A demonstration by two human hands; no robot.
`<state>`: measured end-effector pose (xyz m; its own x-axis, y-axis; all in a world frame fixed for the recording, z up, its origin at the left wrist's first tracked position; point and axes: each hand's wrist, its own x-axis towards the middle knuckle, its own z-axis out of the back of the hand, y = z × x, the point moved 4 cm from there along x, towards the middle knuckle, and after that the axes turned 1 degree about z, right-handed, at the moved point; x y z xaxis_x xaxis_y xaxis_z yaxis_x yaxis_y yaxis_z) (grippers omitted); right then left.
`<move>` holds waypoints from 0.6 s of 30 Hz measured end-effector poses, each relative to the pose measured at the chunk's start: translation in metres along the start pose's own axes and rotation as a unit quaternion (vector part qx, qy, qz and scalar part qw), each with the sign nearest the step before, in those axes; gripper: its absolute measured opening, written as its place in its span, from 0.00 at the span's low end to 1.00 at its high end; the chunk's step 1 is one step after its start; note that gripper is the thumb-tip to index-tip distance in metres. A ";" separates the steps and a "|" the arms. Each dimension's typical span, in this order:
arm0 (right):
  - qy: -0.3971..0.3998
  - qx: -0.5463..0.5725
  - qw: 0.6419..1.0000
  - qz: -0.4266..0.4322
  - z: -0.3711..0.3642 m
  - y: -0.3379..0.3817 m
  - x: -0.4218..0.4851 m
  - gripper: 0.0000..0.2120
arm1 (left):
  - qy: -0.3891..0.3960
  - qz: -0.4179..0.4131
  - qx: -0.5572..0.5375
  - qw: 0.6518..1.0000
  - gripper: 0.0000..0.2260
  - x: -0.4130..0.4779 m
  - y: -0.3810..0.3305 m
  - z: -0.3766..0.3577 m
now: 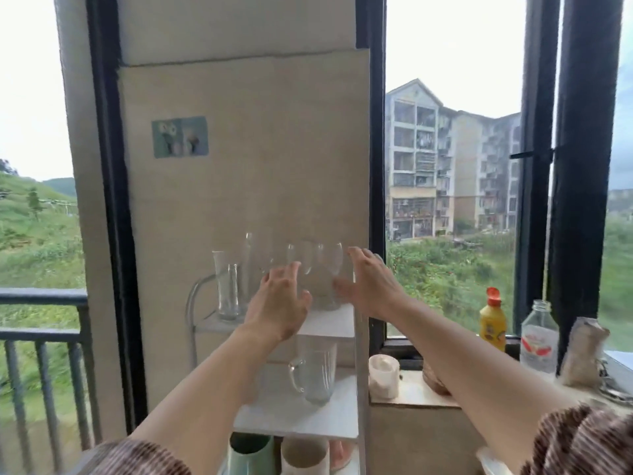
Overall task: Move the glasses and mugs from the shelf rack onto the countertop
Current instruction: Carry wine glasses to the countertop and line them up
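Cluster of clear stemless drinking glasses [317, 269] stands on the top tier of the white three-tier shelf rack [330, 325], packed close, edges blurred. A tall clear flared glass [226, 286] stands at the left end of the same tier. Left hand [281, 299] and right hand [371, 286] flank the cluster, fingers spread; neither hand pinches a glass yet, contact cannot be told.

Middle tier: clear glass mug with handle [315, 371]. Bottom tier: pale green ceramic mug [251, 455] and cream ceramic mug [303, 457], partly cut off.

Risks, as judgement: the glasses sit tight together, so a two-handed reach could knock a neighbour over or off the near edge. Transparent walls blur against the beige wall panel [239, 166]; a rim is easily misjudged. The tall glass looks tippy if a left wrist brushes it.

Surface [411, 392] lies right of the rack, below the window. It already carries a white lidded jar [383, 375], a yellow bottle with an orange cap [492, 320], and a clear uncapped bottle [539, 337]; free room seems limited.
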<state>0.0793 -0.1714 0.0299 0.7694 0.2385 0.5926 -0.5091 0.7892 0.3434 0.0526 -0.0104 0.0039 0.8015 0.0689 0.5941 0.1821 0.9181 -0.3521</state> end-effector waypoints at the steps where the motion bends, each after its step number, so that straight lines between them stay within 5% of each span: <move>1: 0.003 -0.001 1.000 -0.010 -0.005 -0.001 0.009 0.30 | 0.001 0.001 -0.010 1.000 0.27 0.010 0.003 -0.003; 11: 0.018 0.074 0.993 -0.086 -0.035 -0.027 0.076 0.38 | -0.019 0.024 -0.118 0.993 0.30 0.079 0.018 -0.026; 18: 0.033 0.146 0.983 -0.102 -0.046 -0.030 0.093 0.40 | -0.044 0.026 -0.198 0.979 0.20 0.088 0.031 -0.042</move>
<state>0.1844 -0.1465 0.0411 0.8854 0.1357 0.4445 -0.4232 0.6309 0.6503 0.1531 0.0081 0.0152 0.7670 0.1607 0.6212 0.3620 0.6909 -0.6258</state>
